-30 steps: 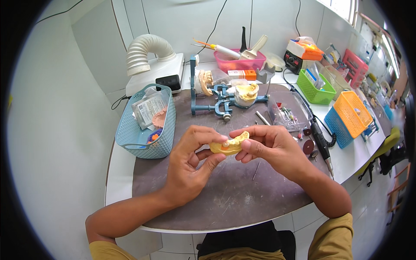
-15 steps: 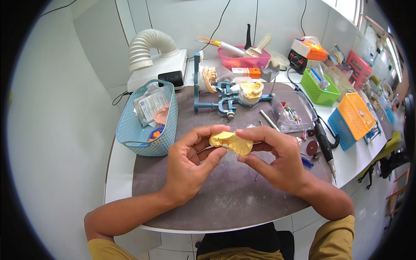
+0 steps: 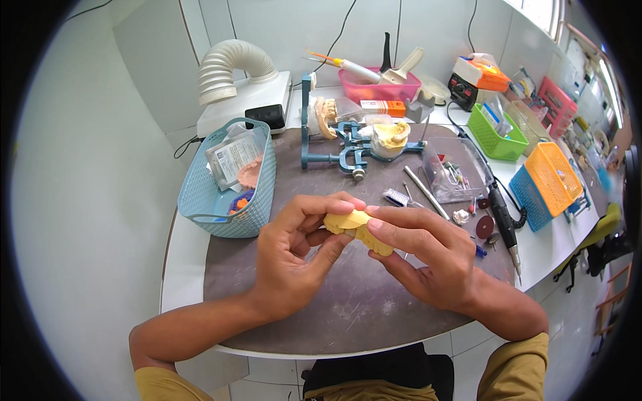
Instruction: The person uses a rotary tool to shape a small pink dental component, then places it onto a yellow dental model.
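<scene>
Between both hands, above the dark bench mat, is a yellow dental model [image 3: 349, 219], an arch of plaster teeth tilted in the fingers. My left hand [image 3: 294, 247] pinches its left end with thumb and fingertips. Gripping the right end is my right hand [image 3: 435, 257], its thumb underneath and index finger over the top. A small pale piece shows in the arch by my left thumb, too small to name. Beyond my hands stands an opened blue articulator [image 3: 352, 144], bearing one cast with teeth [image 3: 326, 117] and a yellow-topped cast [image 3: 390, 139].
At the left sits a blue basket [image 3: 227, 225] of packets. To the right lie a rotary handpiece [image 3: 501, 217], a brush [image 3: 396, 196], a metal rod [image 3: 426, 192], discs [image 3: 485, 226] and a clear box [image 3: 455, 148] of burs. Green [image 3: 496, 140] and orange [image 3: 550, 175] baskets stand farther right.
The dental model has been turned in my fingers, its right end tipping down. My right fingers have shifted farther over its top. The brush behind has come more into view.
</scene>
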The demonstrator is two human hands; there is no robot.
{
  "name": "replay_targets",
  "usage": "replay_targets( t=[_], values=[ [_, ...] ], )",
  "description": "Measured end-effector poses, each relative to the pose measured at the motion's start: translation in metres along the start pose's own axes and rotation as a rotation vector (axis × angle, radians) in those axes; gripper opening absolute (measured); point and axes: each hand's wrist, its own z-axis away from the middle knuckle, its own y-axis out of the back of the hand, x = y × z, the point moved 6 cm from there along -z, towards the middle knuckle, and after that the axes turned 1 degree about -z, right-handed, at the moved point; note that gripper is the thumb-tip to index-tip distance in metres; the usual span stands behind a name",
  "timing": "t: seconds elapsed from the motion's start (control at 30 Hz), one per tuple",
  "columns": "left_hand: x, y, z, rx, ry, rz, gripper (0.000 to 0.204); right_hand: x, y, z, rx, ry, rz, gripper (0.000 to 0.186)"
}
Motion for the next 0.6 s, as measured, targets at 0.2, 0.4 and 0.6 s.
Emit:
replay_targets(
  t=[0.2,0.4,0.6],
  values=[
    [0.0009,-0.0020,-0.0001,-0.013,-0.027,0.004,0.033,-0.0040,0.0006,0.0003,0.007,0.052,0.052,0.045],
    [0.0032,-0.0049,-0.0024,-0.036,-0.003,-0.020,0.033,-0.0050,0.0014,0.0005,0.014,0.066,0.091,0.043],
    [-0.0044,-0.0012,0.0001,0.025,0.180,0.048,0.032,0.0018,-0.0042,-0.0005,-0.028,-0.067,0.046,0.047]
  ],
)
